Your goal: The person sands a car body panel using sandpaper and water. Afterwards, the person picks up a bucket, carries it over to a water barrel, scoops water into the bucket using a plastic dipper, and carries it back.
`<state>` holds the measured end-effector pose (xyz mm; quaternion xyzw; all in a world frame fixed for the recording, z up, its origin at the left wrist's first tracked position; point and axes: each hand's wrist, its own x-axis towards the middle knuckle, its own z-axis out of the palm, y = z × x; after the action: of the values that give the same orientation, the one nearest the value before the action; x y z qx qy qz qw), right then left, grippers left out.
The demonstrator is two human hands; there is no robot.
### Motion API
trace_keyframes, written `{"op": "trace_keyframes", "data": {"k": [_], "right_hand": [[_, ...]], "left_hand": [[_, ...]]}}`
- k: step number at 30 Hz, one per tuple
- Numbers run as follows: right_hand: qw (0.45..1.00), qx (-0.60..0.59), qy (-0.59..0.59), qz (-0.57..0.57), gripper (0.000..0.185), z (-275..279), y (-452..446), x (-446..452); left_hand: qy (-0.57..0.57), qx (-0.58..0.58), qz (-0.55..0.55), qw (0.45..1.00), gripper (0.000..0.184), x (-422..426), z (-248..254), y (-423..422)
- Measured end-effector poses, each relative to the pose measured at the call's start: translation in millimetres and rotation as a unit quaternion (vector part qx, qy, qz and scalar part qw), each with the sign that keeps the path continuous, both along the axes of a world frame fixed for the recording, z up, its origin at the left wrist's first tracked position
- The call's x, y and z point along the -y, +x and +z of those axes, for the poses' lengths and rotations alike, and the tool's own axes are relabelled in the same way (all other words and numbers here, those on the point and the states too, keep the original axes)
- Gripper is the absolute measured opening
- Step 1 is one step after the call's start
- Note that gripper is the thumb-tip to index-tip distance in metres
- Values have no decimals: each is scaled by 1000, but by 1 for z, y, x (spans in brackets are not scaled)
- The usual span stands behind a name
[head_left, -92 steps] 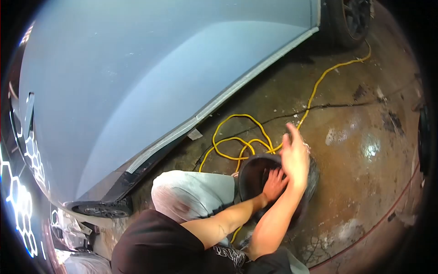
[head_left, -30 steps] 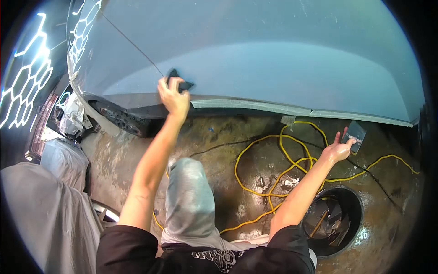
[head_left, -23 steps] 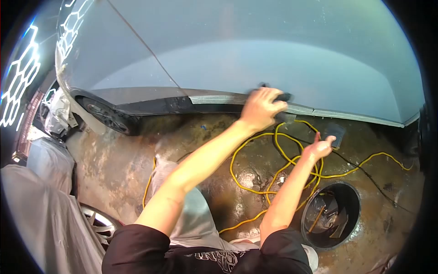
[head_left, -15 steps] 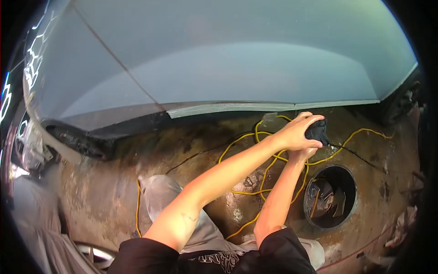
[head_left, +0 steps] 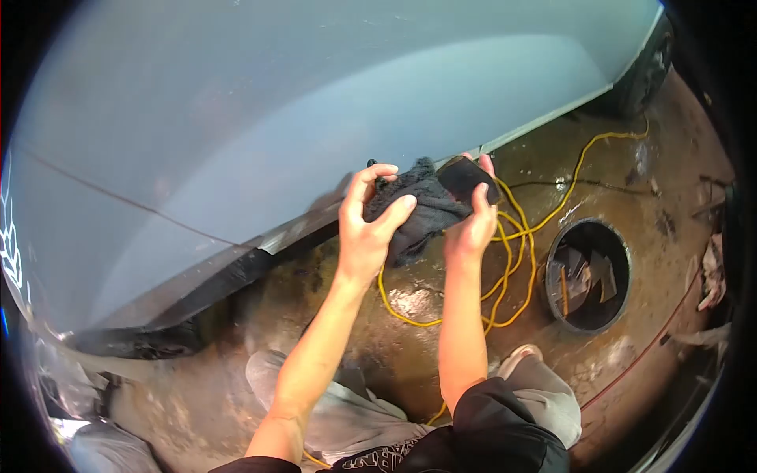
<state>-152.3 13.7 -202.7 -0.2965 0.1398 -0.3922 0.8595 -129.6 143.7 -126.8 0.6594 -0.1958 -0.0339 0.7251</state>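
My left hand (head_left: 365, 227) grips a dark, crumpled cloth (head_left: 422, 214), with thumb and fingers apart around its left end. In my right hand (head_left: 471, 230) is a flat black block (head_left: 465, 178), pinched between thumb and fingers. The cloth touches the block's left side. Both hands are held up in front of the lower edge of a grey car body panel (head_left: 315, 126). I cannot make out whether the block is a sanding pad or something else.
A black bucket (head_left: 628, 272) with scraps and a stick inside stands on the wet floor at the right. A yellow hose or cord (head_left: 530, 292) lies in loops below the panel. A car wheel (head_left: 646, 75) is at upper right, and a red line (head_left: 643, 359) crosses the floor.
The view has shifted and turned. My hands were close together around a dark bundle; now they are apart, the cloth is spread between them and the black block shows in my right hand.
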Motion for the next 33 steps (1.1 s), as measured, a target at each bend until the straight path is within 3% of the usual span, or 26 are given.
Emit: {"op": "trace_keyframes", "data": {"k": [2, 3, 6, 8, 10, 12, 14, 16, 18, 20, 22, 23, 24, 25, 26, 28, 30, 31, 32, 33], "right_hand": [[990, -43, 119, -54, 40, -8, -10, 9], [983, -65, 146, -85, 39, -25, -13, 15], [967, -118, 188, -128, 37, -51, -37, 20], [955, -145, 215, -143, 37, -68, -45, 20], [952, -154, 214, -154, 37, -72, -52, 21], [950, -144, 228, -157, 37, -71, -54, 20], [947, -133, 240, -166, 37, -67, -54, 21], [954, -124, 215, -171, 37, -58, -54, 14], [952, -123, 229, -162, 37, -47, -53, 6], [954, -114, 234, -150, 36, -41, -54, -3], [956, -101, 229, -152, 37, -28, -62, -7], [958, -97, 216, -160, 38, -21, -70, -5], [960, -93, 206, -167, 39, -16, -78, -4], [961, -82, 208, -161, 40, -16, -85, -1], [964, -68, 207, -155, 41, -17, -93, 6], [965, -53, 202, -158, 51, -27, -99, 18], [953, -49, 258, -149, 55, -35, -99, 32], [953, 18, 271, -132, 52, -65, -96, 43], [948, 84, 286, -111, 49, -89, -95, 58], [965, -13, 204, -163, 46, -83, -103, 66]], "left_hand": [[93, 74, 18, 993, 32, -16, 33, -4], [172, 178, 64, 967, 32, -29, 50, -6], [336, 433, 165, 820, 33, -71, 103, -10], [416, 551, 247, 680, 40, -81, 127, -1], [582, 547, 276, 534, 42, -91, 128, 14], [548, 654, 216, 475, 40, -114, 105, 55], [509, 710, 161, 459, 29, -106, 106, 73], [487, 743, 64, 454, 30, -80, 107, 88], [464, 748, -21, 474, 35, -25, 111, 102], [414, 805, -61, 421, 51, 48, 121, 116], [472, 780, -75, 404, 51, 119, 129, 117], [409, 812, -62, 411, 13, 151, 135, 108], [357, 818, -56, 448, 20, 170, 127, 110], [528, 700, -64, 477, 29, 179, 123, 92], [455, 718, -15, 527, 45, 186, 87, 99], [497, 584, -55, 640, 49, 194, 39, 68], [523, 363, -187, 748, 67, 189, 0, 22], [498, 306, -299, 754, 69, 180, -10, 2], [395, 285, -389, 782, 62, 173, -32, -11], [326, 269, -468, 776, 64, 168, -39, -19]]}}
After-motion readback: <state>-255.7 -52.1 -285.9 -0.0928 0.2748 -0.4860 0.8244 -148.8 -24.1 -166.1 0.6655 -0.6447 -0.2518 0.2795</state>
